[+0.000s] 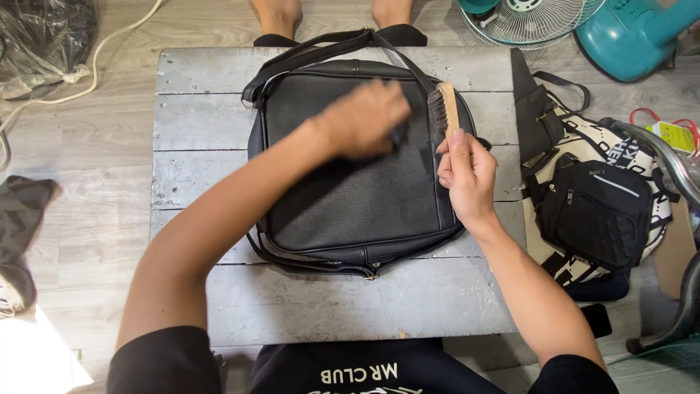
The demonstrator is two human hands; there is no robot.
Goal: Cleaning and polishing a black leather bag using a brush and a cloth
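A black leather shoulder bag (343, 197) lies flat on a low grey wooden table (189, 146), its strap looped over the far edge. My left hand (364, 117), blurred by motion, rests on the bag's upper middle with fingers curled; what it holds, if anything, I cannot make out. My right hand (467, 171) grips a wooden-backed brush (443, 109) with dark bristles, held at the bag's right edge with the bristles facing the bag.
Right of the table lies a pile of bags: a black quilted one (598, 211) on a black-and-white printed one, and a black pouch (536, 117). A teal fan (583, 22) stands at the far right. Another person's bare feet (277, 14) show beyond the table. Dark cloth (22, 219) lies left.
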